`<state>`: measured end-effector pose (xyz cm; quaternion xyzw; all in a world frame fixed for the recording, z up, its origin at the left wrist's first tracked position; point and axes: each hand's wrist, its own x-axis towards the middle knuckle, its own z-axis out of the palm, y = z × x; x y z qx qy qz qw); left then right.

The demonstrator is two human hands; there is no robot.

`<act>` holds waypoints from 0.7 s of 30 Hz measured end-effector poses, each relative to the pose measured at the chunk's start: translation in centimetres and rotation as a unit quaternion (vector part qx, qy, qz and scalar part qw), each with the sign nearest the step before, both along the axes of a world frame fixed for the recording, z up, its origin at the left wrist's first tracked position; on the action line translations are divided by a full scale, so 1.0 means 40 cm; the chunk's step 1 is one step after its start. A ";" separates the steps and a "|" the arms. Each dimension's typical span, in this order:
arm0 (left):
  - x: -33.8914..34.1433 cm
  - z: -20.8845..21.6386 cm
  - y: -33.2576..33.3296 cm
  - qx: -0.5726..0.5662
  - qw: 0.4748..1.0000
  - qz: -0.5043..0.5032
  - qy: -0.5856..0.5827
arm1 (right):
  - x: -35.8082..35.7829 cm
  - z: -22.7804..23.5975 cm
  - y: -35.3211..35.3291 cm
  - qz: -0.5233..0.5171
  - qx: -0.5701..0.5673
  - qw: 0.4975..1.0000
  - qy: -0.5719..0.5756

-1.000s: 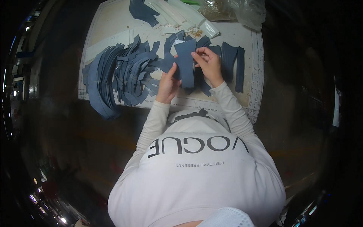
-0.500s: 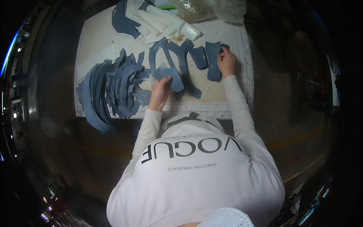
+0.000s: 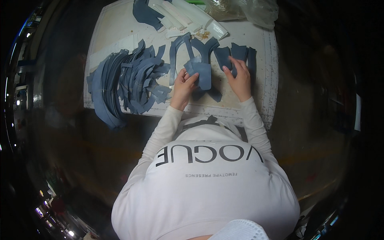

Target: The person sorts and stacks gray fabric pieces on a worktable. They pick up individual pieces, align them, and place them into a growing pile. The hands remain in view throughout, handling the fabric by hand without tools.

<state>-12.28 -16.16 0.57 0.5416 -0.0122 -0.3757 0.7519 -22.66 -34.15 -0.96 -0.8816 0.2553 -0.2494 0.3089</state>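
Note:
My left hand (image 3: 183,89) grips a few flat blue cut pieces of leather-like material (image 3: 204,78), thumb on top, near the middle of the table. My right hand (image 3: 240,82) hovers with thumb and fingers apart, nothing visible between them. Just beyond its fingertips lie a tapered blue piece (image 3: 222,55) and a stack of blue pieces (image 3: 239,50). A narrow blue strip (image 3: 252,60) lies to their right. Behind the held pieces are a forked blue piece (image 3: 205,45) and an arched blue piece (image 3: 173,54), both partly covered.
A big heap of curved blue strips (image 3: 107,86) fills the table's left side and overhangs its front edge. White strips (image 3: 192,18), another blue bundle (image 3: 146,15) and clear plastic bags (image 3: 256,13) lie at the back of the white table (image 3: 267,86).
My right hand has drawn back left from the right-hand stack, and its fingers have spread. My left hand has turned the held pieces more upright. The whole view has shifted slightly.

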 end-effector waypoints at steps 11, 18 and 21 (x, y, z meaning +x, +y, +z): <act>-0.005 -0.022 0.000 0.008 0.998 -0.064 0.021 | 0.070 0.001 0.062 0.100 0.468 0.865 -0.151; -0.008 -0.037 0.007 0.004 0.998 -0.067 -0.010 | 0.073 -0.020 0.076 0.096 0.301 0.946 -0.076; 0.014 -0.047 0.023 0.002 0.999 -0.042 -0.018 | 0.089 -0.044 0.010 0.078 0.356 0.926 -0.100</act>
